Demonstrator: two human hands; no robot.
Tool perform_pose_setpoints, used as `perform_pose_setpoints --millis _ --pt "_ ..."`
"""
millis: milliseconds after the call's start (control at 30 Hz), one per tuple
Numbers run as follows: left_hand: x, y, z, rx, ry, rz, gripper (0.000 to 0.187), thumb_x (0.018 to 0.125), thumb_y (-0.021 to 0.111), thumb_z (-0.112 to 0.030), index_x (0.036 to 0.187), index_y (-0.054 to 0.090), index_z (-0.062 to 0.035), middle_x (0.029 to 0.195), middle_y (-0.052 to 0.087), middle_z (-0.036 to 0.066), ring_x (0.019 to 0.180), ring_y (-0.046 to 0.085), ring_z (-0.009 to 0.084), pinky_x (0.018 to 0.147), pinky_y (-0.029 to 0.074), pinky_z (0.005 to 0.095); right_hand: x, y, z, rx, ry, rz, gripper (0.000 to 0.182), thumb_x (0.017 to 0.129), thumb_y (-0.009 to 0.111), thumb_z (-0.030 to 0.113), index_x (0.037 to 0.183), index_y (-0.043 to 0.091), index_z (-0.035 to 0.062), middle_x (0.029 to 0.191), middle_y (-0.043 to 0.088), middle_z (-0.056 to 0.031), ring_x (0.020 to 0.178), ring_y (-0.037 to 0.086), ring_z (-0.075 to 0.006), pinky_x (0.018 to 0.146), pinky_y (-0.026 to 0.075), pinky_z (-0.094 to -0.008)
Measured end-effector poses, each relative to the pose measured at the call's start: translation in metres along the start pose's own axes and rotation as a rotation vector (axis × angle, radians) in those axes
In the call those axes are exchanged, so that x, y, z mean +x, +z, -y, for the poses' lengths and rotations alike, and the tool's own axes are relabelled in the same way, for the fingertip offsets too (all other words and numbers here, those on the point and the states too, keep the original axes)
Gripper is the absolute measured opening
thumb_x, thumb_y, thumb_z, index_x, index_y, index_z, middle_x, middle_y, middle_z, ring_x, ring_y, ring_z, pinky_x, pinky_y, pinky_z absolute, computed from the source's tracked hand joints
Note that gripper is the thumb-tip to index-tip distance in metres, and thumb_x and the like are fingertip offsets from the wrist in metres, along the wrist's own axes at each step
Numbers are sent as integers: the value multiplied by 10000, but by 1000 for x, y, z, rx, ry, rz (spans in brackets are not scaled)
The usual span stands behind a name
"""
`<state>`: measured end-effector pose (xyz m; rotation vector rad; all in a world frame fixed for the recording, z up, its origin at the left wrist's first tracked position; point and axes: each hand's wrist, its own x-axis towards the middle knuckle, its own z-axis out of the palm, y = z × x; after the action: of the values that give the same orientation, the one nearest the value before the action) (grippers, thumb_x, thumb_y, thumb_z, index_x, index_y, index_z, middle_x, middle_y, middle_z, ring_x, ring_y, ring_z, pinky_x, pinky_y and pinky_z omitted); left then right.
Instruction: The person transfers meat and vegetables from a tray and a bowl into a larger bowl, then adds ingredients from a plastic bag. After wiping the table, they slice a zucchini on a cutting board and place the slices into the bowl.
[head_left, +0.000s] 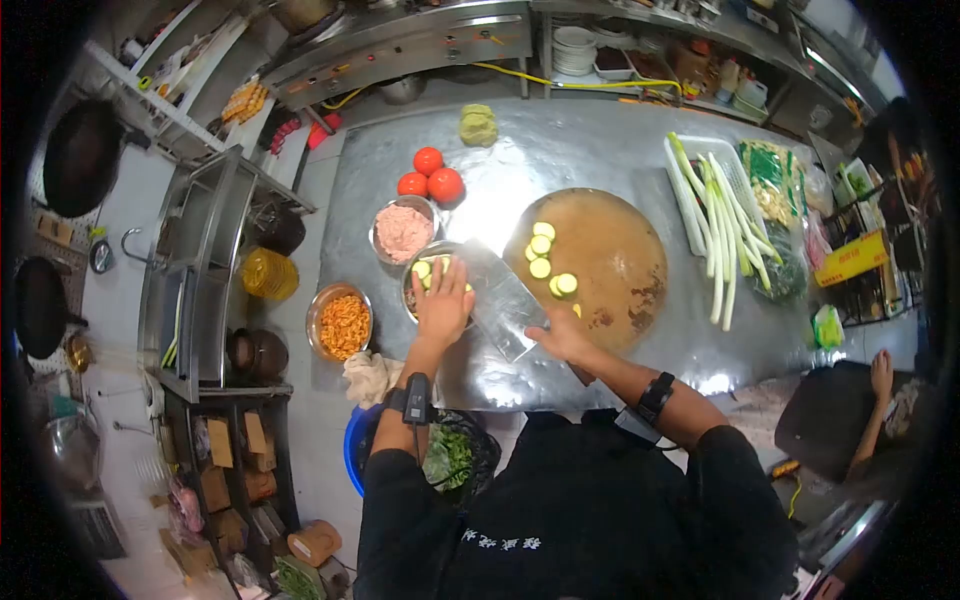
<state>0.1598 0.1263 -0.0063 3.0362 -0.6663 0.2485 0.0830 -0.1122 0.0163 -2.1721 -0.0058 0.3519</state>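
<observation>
My right hand is wrapped round the handle of a cleaver, its broad blade reaching left to the rim of a metal bowl. Over that bowl lies my left hand, palm down with fingers stretched out, beside the blade. Green-edged zucchini slices show in the bowl around its fingertips; whether the palm touches the blade is hard to tell. More zucchini slices rest on the left part of a round wooden chopping board, some near the cleaver.
Tomatoes, a bowl of minced meat and a bowl of orange pieces stand on the left. Spring onions lie across a white basket at right. A cloth hangs at the front edge; another person's hand shows far right.
</observation>
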Motion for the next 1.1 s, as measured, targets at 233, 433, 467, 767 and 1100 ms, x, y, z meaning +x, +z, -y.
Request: perform_pose_setpoints --millis 233,433,467,767,1100 --pt "-3 -9 -35 -122 32 -129 509 878 529 -253 1306 436 6 1389 397 168 1304 326 373 1075 205 549 -68 -68 -89 -13 97 -186 534 764 697 355 1123 582 -24 940 637 -259 883 621 -380 766 472 -455" --pt "11 -6 -130 -564 157 24 443 769 592 -51 1203 508 -23 1188 523 210 1074 509 389 918 428 451 -139 -124 -132 194 407 -235 472 768 710 324 1073 600 -19 729 644 -156 567 618 -244 559 489 -369" --pt "18 1 -141 -575 140 -24 430 785 587 -75 1205 509 -31 1174 522 214 1026 531 398 855 460 446 -149 -122 -150 182 407 -255 452 771 709 312 1058 602 -20 697 635 -138 527 603 -220 531 483 -353" --pt "62 3 -207 -347 45 142 422 786 631 -201 1168 550 -42 1140 551 171 1065 501 365 882 439 454 -193 -101 -202 348 525 -267 413 754 712 310 956 610 -36 697 635 -142 540 617 -231 511 494 -348" --pt "24 8 -235 -515 306 55 446 703 685 -131 1121 571 -25 1235 477 190 1149 440 404 973 384 471 -178 -109 -207 258 452 -258 487 747 708 356 1023 619 -35 939 653 -225 902 631 -347 788 481 -409"
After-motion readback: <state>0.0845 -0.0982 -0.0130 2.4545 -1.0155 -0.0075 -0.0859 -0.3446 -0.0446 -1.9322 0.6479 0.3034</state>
